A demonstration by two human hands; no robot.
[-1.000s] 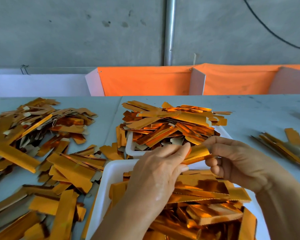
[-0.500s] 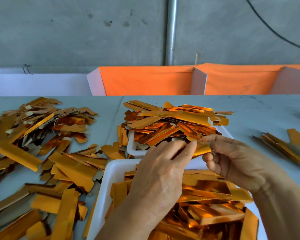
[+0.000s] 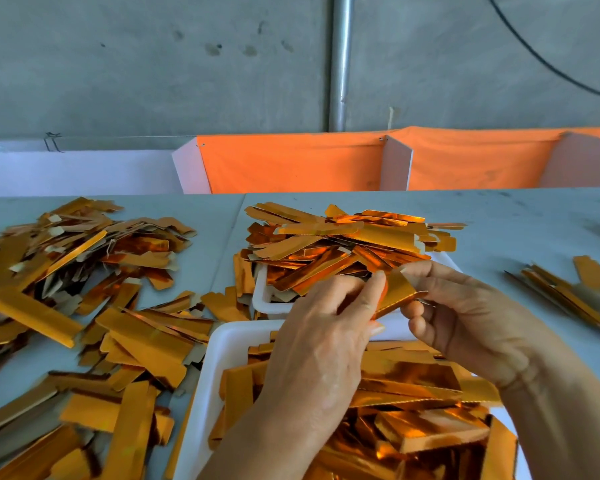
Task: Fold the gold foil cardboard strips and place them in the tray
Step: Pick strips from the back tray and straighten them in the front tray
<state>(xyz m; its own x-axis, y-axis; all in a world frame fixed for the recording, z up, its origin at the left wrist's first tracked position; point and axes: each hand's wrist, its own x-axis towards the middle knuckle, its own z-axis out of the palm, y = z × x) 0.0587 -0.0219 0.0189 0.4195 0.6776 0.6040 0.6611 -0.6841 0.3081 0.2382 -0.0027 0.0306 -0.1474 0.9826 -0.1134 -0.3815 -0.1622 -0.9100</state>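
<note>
Both hands meet at centre frame: your left hand (image 3: pixel 329 327) and right hand (image 3: pixel 465 317) pinch a single gold foil strip (image 3: pixel 397 293) between fingertips, holding it just above the near white tray (image 3: pixel 222 362). Judged from its thinness, the strip should weigh almost nothing, stiff along its length yet ready to crease where you press; the foil face may slide under dry fingers, so grip near the ends and let the thumbs set the fold. Unfolded strips sprawl in a loose pile (image 3: pixel 66 271) across the left of the frame. A second heaped tray (image 3: pixel 262 299) sits above centre. The held strip shows mirror-bright orange-gold, one edge angled downward to the right.
</note>
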